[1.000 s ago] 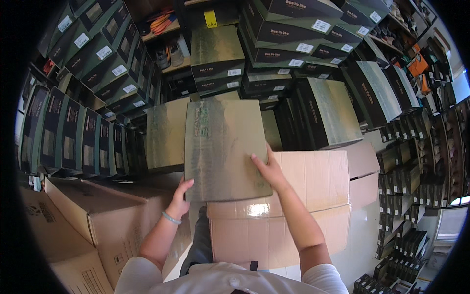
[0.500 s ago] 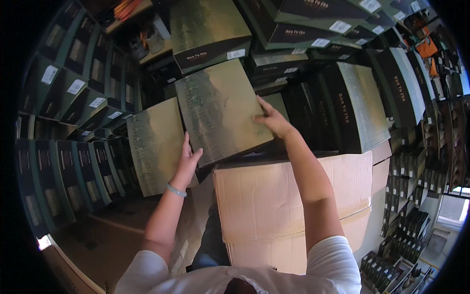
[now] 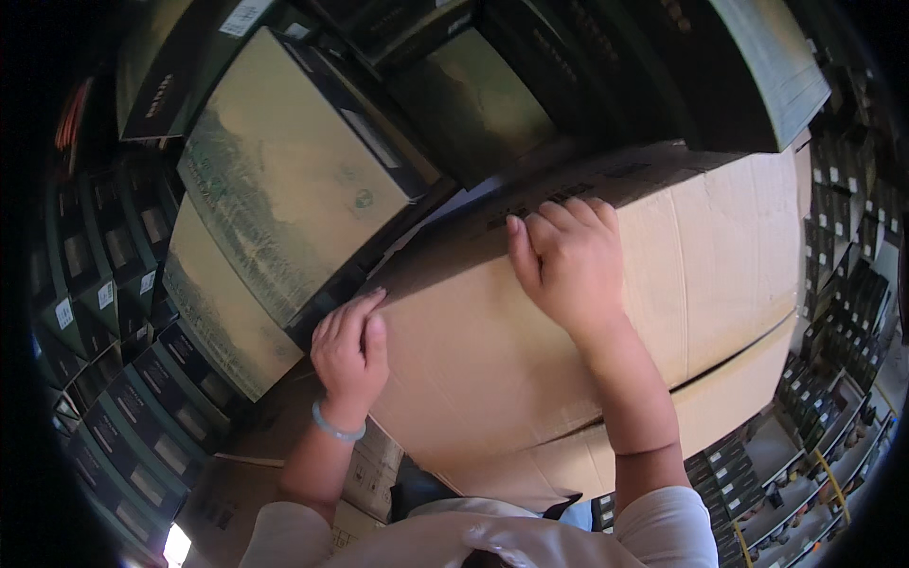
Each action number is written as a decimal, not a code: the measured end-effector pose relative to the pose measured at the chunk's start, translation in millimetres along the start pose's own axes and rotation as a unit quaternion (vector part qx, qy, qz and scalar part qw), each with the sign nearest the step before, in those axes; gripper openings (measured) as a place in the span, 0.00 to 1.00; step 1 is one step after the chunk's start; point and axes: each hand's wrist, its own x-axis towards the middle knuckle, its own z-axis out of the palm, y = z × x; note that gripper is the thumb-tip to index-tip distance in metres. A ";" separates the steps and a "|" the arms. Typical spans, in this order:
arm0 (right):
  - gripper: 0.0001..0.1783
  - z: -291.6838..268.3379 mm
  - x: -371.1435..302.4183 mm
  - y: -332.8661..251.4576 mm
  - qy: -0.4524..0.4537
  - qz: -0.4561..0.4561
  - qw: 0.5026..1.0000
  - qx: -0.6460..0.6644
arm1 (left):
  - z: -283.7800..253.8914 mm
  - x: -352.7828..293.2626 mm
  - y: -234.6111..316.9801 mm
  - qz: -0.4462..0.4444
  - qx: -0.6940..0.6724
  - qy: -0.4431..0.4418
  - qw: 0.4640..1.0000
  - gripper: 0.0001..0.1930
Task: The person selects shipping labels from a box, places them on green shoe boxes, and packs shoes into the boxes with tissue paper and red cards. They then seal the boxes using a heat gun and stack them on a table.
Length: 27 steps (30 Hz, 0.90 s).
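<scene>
A large brown cardboard carton (image 3: 720, 246) takes up the middle, in front of my body. Over its upper front edge curl the fingers of my right hand (image 3: 573, 270), with the thumb on the near side. My left hand (image 3: 350, 352), a pale bracelet at its wrist, has its fingers bent against the carton's left corner. Just beyond that hand, a tan and dark green box (image 3: 284, 161) with a printed landscape lies tilted. A similar tan box (image 3: 222, 298) shows partly beneath it, to the left.
Dark boxes (image 3: 606, 76) stand packed behind the carton, one tan-faced box (image 3: 473, 104) among them. Rows of green boxes (image 3: 133, 431) line the left side. At the lower right, shelves (image 3: 805, 473) hold many small items. A second carton (image 3: 729, 388) sits below the first.
Both hands have let go of the tan and green box and moved onto the cardboard carton. The view has shifted, with the carton now nearer and larger.
</scene>
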 end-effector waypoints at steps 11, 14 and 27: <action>0.09 -10.0 -53.9 18.8 -0.039 -0.011 0.998 0.045 | 26.5 -49.8 30.0 -0.049 -0.005 -0.006 0.999 0.22; 0.15 -18.1 -53.0 14.4 -0.141 -0.019 0.989 -0.045 | 30.2 -52.7 30.9 -0.058 -0.016 -0.007 0.998 0.23; 0.18 -10.5 -56.1 14.7 -0.160 -0.041 0.980 -0.114 | 31.3 -55.5 27.0 -0.070 -0.005 -0.018 0.997 0.28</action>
